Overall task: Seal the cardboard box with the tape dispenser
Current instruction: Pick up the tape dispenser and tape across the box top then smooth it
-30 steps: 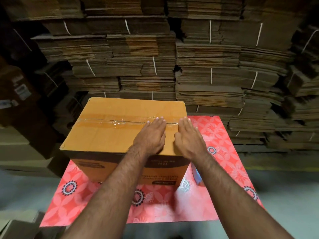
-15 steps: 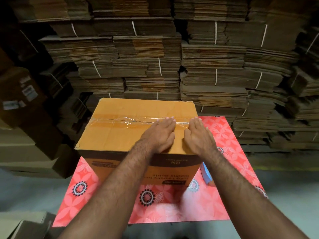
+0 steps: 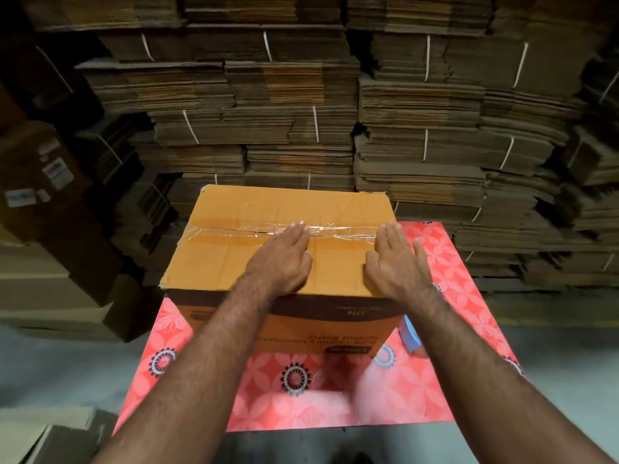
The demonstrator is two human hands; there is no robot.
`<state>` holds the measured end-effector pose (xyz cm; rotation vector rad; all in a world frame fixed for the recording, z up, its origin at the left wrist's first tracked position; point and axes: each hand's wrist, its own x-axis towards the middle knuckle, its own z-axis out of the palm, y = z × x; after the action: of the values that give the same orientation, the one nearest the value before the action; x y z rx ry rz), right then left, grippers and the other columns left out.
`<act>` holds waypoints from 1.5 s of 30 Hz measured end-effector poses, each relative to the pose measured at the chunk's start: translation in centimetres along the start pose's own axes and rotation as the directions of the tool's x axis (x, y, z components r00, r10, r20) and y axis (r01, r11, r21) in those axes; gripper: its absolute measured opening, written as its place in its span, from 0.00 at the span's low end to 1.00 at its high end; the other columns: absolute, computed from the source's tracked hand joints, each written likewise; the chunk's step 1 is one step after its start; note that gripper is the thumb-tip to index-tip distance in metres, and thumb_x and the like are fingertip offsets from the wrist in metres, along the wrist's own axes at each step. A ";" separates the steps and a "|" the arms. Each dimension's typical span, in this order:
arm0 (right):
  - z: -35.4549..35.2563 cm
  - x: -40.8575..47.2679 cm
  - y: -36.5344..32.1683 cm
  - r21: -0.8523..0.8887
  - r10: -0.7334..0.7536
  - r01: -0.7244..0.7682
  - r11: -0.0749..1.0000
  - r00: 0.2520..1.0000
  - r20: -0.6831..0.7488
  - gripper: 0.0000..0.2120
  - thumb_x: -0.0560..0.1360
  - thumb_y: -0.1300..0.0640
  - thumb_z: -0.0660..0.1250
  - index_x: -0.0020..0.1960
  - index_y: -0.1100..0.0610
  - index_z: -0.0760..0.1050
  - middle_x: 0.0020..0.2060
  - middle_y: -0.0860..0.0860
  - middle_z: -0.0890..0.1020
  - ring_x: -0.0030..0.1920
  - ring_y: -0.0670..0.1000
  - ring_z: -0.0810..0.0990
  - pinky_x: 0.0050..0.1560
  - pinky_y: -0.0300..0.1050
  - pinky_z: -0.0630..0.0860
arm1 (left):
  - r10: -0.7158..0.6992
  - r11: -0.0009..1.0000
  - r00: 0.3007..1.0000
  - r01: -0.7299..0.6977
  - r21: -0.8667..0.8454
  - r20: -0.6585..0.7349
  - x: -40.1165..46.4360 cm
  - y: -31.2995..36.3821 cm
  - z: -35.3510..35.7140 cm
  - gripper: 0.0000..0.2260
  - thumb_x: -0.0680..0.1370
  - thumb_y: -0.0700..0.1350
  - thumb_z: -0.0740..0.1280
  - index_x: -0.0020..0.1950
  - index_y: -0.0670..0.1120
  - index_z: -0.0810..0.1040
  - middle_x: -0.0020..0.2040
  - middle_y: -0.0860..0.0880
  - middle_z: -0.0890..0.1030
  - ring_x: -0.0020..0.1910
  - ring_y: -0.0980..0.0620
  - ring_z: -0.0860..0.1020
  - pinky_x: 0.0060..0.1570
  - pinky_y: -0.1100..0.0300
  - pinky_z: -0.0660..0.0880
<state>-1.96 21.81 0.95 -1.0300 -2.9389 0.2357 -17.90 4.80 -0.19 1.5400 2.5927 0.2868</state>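
Cardboard box [image 3: 234, 262], orange-brown, sits upright on a red floral mat [image 3: 335, 396] on the floor, printed text on its near side reading upside down. Top flaps closed; a strip of clear tape [image 3: 234, 231] runs left to right across the top over the centre seam, wrinkled and glossy, with a thin dark gap of seam showing under it on the left half. Near-left top corner of the box a bit frayed.

Left hand [image 3: 283, 259] flat on the box top, palm down, fingers straight and together, fingertips on the tape near the middle of the strip. Right hand [image 3: 397, 259] flat too, fingers straight and slightly spread, fingertips at the tape by the right edge of the top, little finger past the edge over the mat. Neither hand holds anything; hands are apart, bare lid between them.

Blue object [image 3: 410, 334] on the mat just beside the box's near-right corner, mostly hidden by the right forearm; can't tell what it is. Bundled stacks of flattened cartons [image 3: 301, 128] wall the background.
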 end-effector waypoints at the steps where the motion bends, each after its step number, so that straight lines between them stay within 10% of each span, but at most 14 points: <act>1: -0.1 0.1 -0.9 -0.008 -0.027 0.028 1.000 0.999 0.025 0.36 0.77 0.43 0.42 0.80 0.59 0.47 0.80 0.54 0.49 0.79 0.51 0.46 0.78 0.57 0.43 | 0.000 1.000 1.000 0.000 0.003 -0.006 0.0 0.1 0.0 0.27 0.85 0.51 0.48 0.82 0.43 0.49 0.83 0.46 0.48 0.81 0.51 0.48 0.79 0.54 0.47; 23: 1.2 0.6 -5.0 -0.004 -0.133 0.133 0.991 0.990 0.038 0.37 0.75 0.44 0.40 0.80 0.59 0.49 0.80 0.54 0.52 0.79 0.49 0.49 0.78 0.50 0.45 | -0.392 0.914 0.908 0.402 0.045 -0.146 -6.4 -10.1 -2.9 0.27 0.84 0.53 0.49 0.82 0.44 0.53 0.82 0.48 0.53 0.80 0.51 0.52 0.78 0.50 0.50; 31: -0.3 -0.2 -10.3 0.116 -0.213 0.206 0.972 0.976 0.050 0.36 0.75 0.42 0.38 0.81 0.56 0.45 0.80 0.52 0.47 0.79 0.48 0.45 0.78 0.54 0.40 | -0.407 0.877 0.897 0.332 -0.347 -0.170 -7.0 -14.0 -3.3 0.23 0.84 0.41 0.56 0.80 0.45 0.61 0.81 0.46 0.58 0.80 0.48 0.55 0.78 0.54 0.53; 36: 1.0 0.8 -19.5 0.198 -0.396 0.369 0.908 0.911 0.116 0.33 0.80 0.43 0.42 0.81 0.57 0.43 0.80 0.52 0.46 0.79 0.49 0.43 0.78 0.53 0.40 | -0.372 0.879 0.908 0.279 -0.388 -0.190 -7.7 -14.6 -3.0 0.23 0.85 0.41 0.57 0.80 0.46 0.60 0.81 0.49 0.57 0.80 0.50 0.54 0.79 0.53 0.52; 45: 2.8 1.2 -17.4 0.051 -0.272 0.268 0.962 0.952 0.140 0.33 0.81 0.45 0.42 0.80 0.59 0.41 0.80 0.55 0.44 0.79 0.52 0.43 0.78 0.54 0.44 | -0.384 0.882 0.906 0.303 -0.362 -0.176 -7.5 -14.5 -2.7 0.23 0.84 0.44 0.56 0.80 0.50 0.61 0.80 0.50 0.60 0.79 0.48 0.60 0.76 0.44 0.60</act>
<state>-13.88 8.73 0.78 -0.6192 -3.1490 0.3634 -27.26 -8.81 -0.68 0.9590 2.7526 0.8659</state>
